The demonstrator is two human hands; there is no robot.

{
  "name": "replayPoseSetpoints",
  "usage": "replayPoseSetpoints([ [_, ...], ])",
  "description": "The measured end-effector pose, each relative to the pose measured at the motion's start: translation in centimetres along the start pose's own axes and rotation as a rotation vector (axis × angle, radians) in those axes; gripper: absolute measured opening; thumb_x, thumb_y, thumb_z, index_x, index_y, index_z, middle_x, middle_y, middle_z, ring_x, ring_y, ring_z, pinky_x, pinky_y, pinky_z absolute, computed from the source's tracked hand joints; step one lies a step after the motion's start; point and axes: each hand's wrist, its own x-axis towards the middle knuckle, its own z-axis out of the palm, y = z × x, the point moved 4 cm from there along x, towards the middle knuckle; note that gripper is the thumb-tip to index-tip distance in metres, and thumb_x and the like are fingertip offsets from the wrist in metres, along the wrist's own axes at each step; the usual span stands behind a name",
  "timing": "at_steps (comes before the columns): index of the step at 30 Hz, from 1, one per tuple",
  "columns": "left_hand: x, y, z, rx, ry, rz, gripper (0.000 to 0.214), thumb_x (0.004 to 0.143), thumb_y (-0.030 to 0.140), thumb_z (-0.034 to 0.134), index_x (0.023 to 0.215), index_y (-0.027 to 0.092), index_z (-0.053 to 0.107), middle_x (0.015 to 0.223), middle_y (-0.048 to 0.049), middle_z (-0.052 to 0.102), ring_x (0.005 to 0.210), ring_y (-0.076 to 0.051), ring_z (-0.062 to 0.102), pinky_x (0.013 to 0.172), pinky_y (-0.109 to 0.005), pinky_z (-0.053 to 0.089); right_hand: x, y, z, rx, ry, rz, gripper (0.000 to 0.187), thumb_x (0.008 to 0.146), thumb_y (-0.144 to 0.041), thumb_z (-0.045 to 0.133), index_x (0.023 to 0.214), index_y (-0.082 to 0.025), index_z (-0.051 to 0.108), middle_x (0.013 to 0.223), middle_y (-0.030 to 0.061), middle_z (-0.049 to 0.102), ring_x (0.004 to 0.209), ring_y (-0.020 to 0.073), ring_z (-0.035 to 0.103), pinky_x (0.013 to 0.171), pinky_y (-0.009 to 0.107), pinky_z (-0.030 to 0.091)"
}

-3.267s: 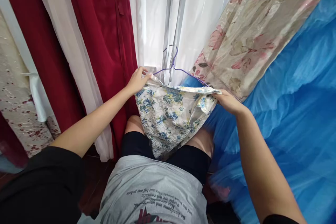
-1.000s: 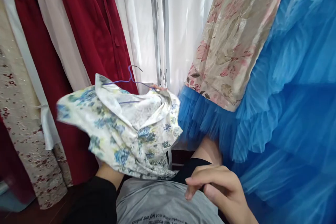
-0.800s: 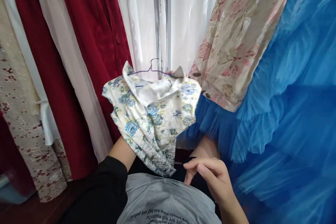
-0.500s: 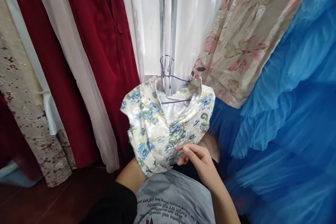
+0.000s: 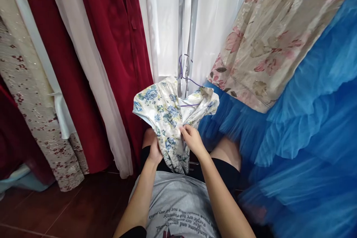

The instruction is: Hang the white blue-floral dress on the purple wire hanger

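White satin garment with blue flower print: centre of scene, draped on thin purple wire hanger, hook just beside grey metal upright pole.
Right hand: thumb and fingers pinched on garment's front fold.
Left hand: near, at left of hem, against cloth; fingers tucked behind fabric, grip impossible to tell.
Dark red velvet dress at left, blue tulle skirt at right, beige rose-patterned brocade far right.

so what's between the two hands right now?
Head view: the lower folds of the blue-floral garment lie between left hand and right hand; the right pinches it, the left's fingers are hidden behind it.
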Motion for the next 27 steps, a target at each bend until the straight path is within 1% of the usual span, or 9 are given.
replayPoseSetpoints([
  [5, -1.0, 1.7, -2.9, 0.170, 0.580, 0.397, 0.030, 0.085, 0.049, 0.062, 0.108, 0.028, 0.063, 0.117, -0.0077, 0.069, 0.117, -0.029, 0.063, 0.093, -0.041, 0.052, -1.4, -0.1, -1.8, 0.448, -0.018, 0.211, 0.032, 0.075, -0.046, 0.068, 0.060, -0.019, 0.061, 0.050, -0.0015, 0.052, 0.045, 0.0113, 0.038, 0.046, 0.026, 0.027],
  [7, -2.3, 2.6, -2.7, 0.300, 0.692, 0.554, 0.029, 0.092, 0.047, 0.055, 0.115, 0.030, 0.059, 0.126, -0.0085, 0.063, 0.123, -0.028, 0.059, 0.100, -0.042, 0.049, -1.6, -0.5, -2.0, 0.490, -0.012, 0.251, 0.030, 0.072, -0.043, 0.070, 0.057, -0.019, 0.060, 0.049, -0.0008, 0.054, 0.044, 0.0097, 0.036, 0.045, 0.025, 0.023],
  [8, -2.7, 2.9, -2.0, 0.375, 0.659, 0.611, 0.029, 0.093, 0.047, 0.056, 0.117, 0.031, 0.058, 0.129, -0.0087, 0.061, 0.125, -0.028, 0.057, 0.104, -0.042, 0.046, -1.5, -0.7, -1.8, 0.488, -0.015, 0.259, 0.030, 0.071, -0.042, 0.071, 0.056, -0.019, 0.059, 0.049, -0.0005, 0.055, 0.044, 0.0092, 0.036, 0.044, 0.025, 0.023],
  [10, -2.8, 2.8, 0.4, 0.506, 0.440, 0.624, 0.029, 0.092, 0.046, 0.061, 0.117, 0.032, 0.061, 0.128, -0.0086, 0.061, 0.125, -0.029, 0.057, 0.108, -0.042, 0.043, -1.4, -1.4, -1.3, 0.478, -0.042, 0.270, 0.028, 0.071, -0.040, 0.070, 0.057, -0.018, 0.060, 0.047, -0.0010, 0.055, 0.042, 0.0084, 0.035, 0.043, 0.024, 0.022],
  [12, -2.3, 1.6, 3.2, 0.539, 0.184, 0.527, 0.023, 0.088, 0.045, 0.067, 0.108, 0.031, 0.067, 0.115, -0.0087, 0.067, 0.114, -0.030, 0.063, 0.104, -0.042, 0.045, -1.0, -2.2, -0.7, 0.487, -0.091, 0.267, 0.027, 0.072, -0.039, 0.070, 0.058, -0.018, 0.061, 0.046, -0.0016, 0.055, 0.039, 0.0075, 0.034, 0.041, 0.024, 0.021],
  [14, -1.7, 0.2, 5.3, 0.462, 0.046, 0.427, 0.017, 0.087, 0.044, 0.068, 0.096, 0.029, 0.070, 0.099, -0.0085, 0.070, 0.098, -0.030, 0.067, 0.095, -0.042, 0.049, -0.4, -3.0, -0.4, 0.515, -0.116, 0.244, 0.027, 0.072, -0.039, 0.069, 0.058, -0.018, 0.060, 0.044, -0.0025, 0.054, 0.037, 0.0063, 0.032, 0.040, 0.023, 0.020],
  [19, -1.4, -0.7, 6.8, 0.301, 0.043, 0.447, 0.023, 0.093, 0.045, 0.062, 0.107, 0.028, 0.067, 0.107, -0.0082, 0.070, 0.101, -0.025, 0.067, 0.092, -0.036, 0.050, 1.2, -4.3, -0.5, 0.500, -0.136, 0.237, 0.024, 0.067, -0.037, 0.072, 0.057, -0.017, 0.060, 0.041, -0.0024, 0.055, 0.033, 0.0055, 0.031, 0.037, 0.022, 0.019],
  [23, -1.5, -0.8, 6.3, 0.505, 0.036, 0.517, 0.019, 0.096, 0.040, 0.059, 0.095, 0.021, 0.061, 0.087, -0.0046, 0.067, 0.080, -0.019, 0.065, 0.078, -0.031, 0.050, 2.7, -4.6, -1.2, 0.485, -0.164, 0.258, 0.024, 0.067, -0.035, 0.071, 0.057, -0.018, 0.059, 0.042, -0.0013, 0.055, 0.033, 0.0060, 0.033, 0.036, 0.022, 0.019],
  [27, -2.2, -2.7, 6.0, 0.747, 0.013, 0.568, 0.013, 0.097, 0.028, 0.052, 0.086, 0.021, 0.054, 0.078, -0.0017, 0.060, 0.074, -0.017, 0.060, 0.073, -0.028, 0.047, 7.7, -7.4, -2.8, 0.540, -0.001, 0.176, 0.019, 0.069, -0.023, 0.066, 0.053, -0.017, 0.056, 0.042, -0.0050, 0.046, 0.035, 0.0040, 0.029, 0.036, 0.022, 0.016],
])
